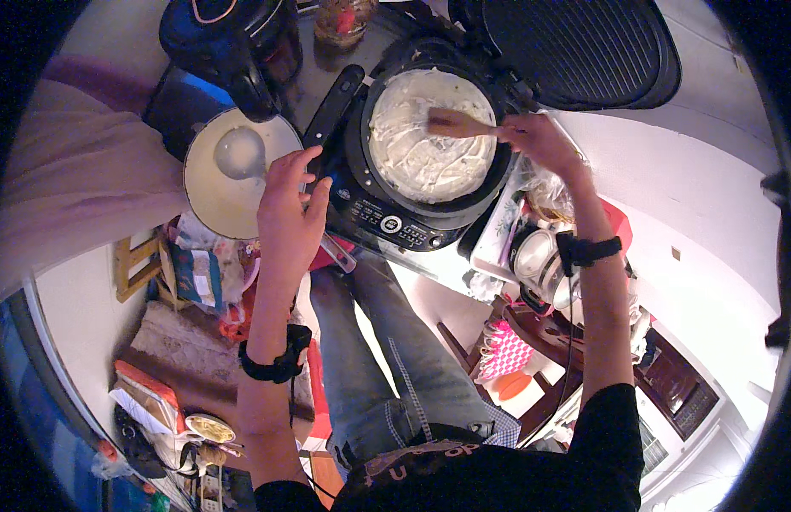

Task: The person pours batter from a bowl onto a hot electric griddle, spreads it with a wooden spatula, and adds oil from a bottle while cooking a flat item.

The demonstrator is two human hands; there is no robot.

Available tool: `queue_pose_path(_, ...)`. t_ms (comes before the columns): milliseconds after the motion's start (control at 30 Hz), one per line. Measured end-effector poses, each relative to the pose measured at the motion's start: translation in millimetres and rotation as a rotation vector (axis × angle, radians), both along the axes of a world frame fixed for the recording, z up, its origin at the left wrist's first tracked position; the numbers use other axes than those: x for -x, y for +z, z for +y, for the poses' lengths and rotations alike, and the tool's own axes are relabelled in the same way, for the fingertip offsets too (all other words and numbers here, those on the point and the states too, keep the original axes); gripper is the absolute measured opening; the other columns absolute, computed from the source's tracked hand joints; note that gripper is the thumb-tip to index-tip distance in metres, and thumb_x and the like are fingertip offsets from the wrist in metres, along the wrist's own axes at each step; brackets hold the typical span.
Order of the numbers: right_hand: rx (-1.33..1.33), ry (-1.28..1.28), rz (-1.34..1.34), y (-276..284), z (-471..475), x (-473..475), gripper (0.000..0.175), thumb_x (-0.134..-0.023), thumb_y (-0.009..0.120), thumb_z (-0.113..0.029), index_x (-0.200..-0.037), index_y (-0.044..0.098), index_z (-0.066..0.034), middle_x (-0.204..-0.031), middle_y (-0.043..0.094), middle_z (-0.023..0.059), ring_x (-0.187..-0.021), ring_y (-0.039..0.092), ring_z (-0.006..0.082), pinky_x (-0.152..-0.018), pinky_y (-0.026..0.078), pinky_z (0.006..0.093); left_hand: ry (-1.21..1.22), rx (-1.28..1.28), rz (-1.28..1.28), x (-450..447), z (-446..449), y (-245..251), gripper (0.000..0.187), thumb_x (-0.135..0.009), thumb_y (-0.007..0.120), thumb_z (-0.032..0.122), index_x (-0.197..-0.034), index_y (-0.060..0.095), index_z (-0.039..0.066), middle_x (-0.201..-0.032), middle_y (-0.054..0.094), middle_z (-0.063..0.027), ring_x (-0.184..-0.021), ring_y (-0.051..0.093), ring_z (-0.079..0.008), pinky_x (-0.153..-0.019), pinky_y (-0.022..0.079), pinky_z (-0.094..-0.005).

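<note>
My right hand (539,144) grips the handle of a brown spatula (459,123). Its flat head lies over a pale, wet batter layer (427,160) with uneven ridges, spread across the round dark plate of an electric baking pan (390,224). My left hand (290,211) is over the right rim of a cream enamel bowl (206,185), fingers apart and nothing visible between them. Inside the bowl rests a translucent ladle (240,152); my left hand hides part of its handle.
The pan's ridged lid (581,51) stands raised at the back right. A black handled appliance (222,57) and a glass jar (345,22) are behind. Right of the pan lie a white tray (497,237) and a plastic bag (549,185). Cables hang from both wrist straps.
</note>
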State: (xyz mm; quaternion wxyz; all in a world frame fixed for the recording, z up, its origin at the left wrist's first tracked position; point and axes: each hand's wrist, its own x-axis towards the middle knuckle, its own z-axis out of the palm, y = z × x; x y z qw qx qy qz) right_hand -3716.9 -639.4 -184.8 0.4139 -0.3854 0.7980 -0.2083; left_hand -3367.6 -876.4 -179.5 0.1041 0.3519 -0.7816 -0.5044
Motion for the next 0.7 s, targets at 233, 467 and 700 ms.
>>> queue_pose_path(233,0.075,0.087,0.149,-53.7,-27.8,-34.6,0.029,-0.097,0.064,-0.031,-0.088,0.070,-0.0033,-0.062,0.059,0.0055,-0.058,0.057,0.0141,-0.058,0.047,0.0328,-0.013,0.020,0.010,-3.6,-1.6,-7.4,0.040,-0.090,0.066,0.006,-0.129,0.059,0.012,-0.125,0.059,-0.0111,-0.095,0.065,-0.0228,-0.077,0.057,-0.0338)
queue_pose_path(467,-0.123,-0.163,0.359,-16.9,17.6,-34.4,0.026,-0.096,0.065,-0.030,-0.091,0.072,-0.0049,-0.065,0.063,0.0051,-0.061,0.060,0.0113,-0.058,0.048,0.0295,-0.016,0.004,0.013,-1.8,-0.3,-4.8,0.039,-0.091,0.065,0.006,-0.129,0.060,0.011,-0.123,0.060,-0.0111,-0.095,0.065,-0.0204,-0.076,0.056,-0.0325)
queue_pose_path(700,0.056,-0.215,0.209,-50.8,-36.6,-114.9,0.035,-0.095,0.065,-0.034,-0.082,0.068,-0.0015,-0.072,0.065,0.0221,-0.066,0.064,0.0409,-0.062,0.050,0.0457,-0.032,-0.001,0.038,-1.8,3.4,-3.6,0.040,-0.089,0.066,0.004,-0.128,0.059,0.011,-0.123,0.059,-0.0111,-0.093,0.065,-0.0228,-0.076,0.057,-0.0341)
